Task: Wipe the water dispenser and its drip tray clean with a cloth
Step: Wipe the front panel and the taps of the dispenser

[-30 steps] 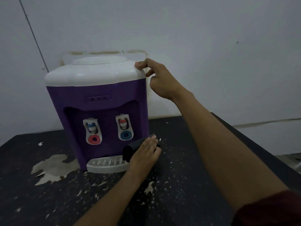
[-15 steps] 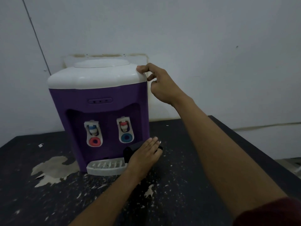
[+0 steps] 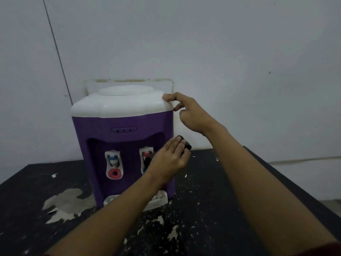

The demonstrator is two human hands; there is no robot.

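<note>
**Cloth (image 3: pixel 185 143) on the water dispenser (image 3: pixel 125 124) front**

Your left hand (image 3: pixel 169 159) pressed the cloth flat-fingered against its right front edge, above the drip tray (image 3: pixel 159 200). Your right hand (image 3: pixel 191 115) grasped nothing, one fingertip on the white top's corner.

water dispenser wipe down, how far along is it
Done: nothing shows as finished; no surface looks visibly cleaner. In hand: the left hand presses the dark cloth against the purple right front edge of the dispenser, while the right hand steadies the white top with a fingertip. Left, probably: the drip tray, half hidden under the left forearm, the taps and the white top.
</note>
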